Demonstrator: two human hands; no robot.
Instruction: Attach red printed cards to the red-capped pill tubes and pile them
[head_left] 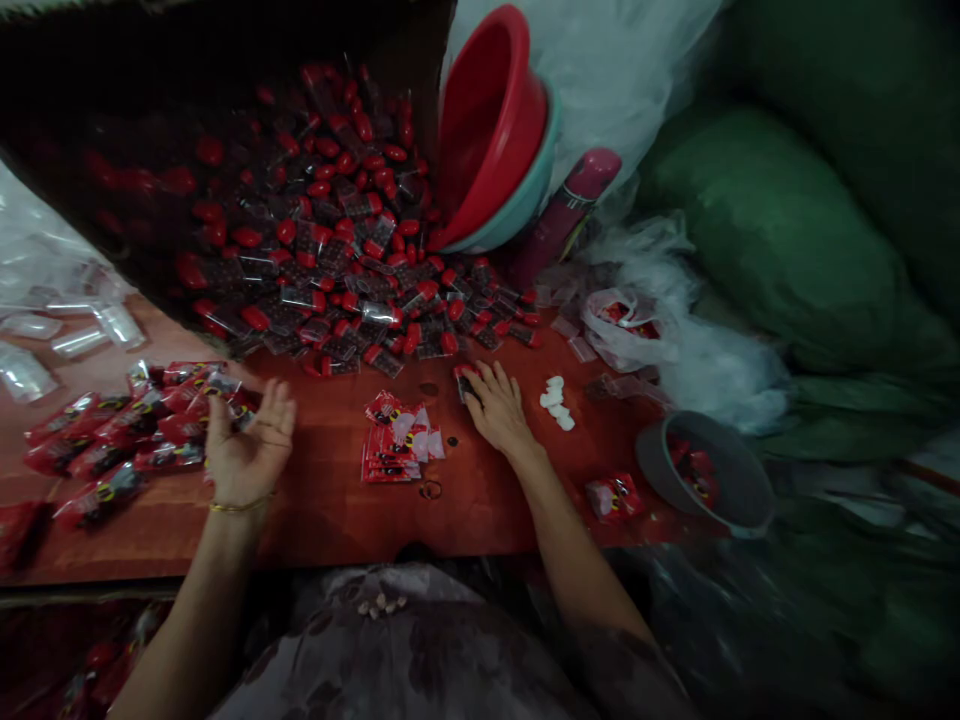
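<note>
My left hand [253,440], palm turned up and fingers apart, holds nothing. It is beside a heap of filled red printed packets [135,430], its thumb close to them. My right hand [496,408] is palm down on the table, thumb and fingers bent over a small clear container with a red cap [462,378]; part of the container is hidden under the fingers. Between my hands lies a stack of flat red printed packets [394,445]. A large pile of red-capped clear containers [352,250] spills from a tipped dark box towards my right hand.
Right of my right hand lie white pieces [556,403], a red packet [615,497] and a grey tub [701,470] with red items. Behind stand a red basin [491,120] in a teal one and a pink spray can [566,215]. Clear plastic tubes [116,325] lie at left.
</note>
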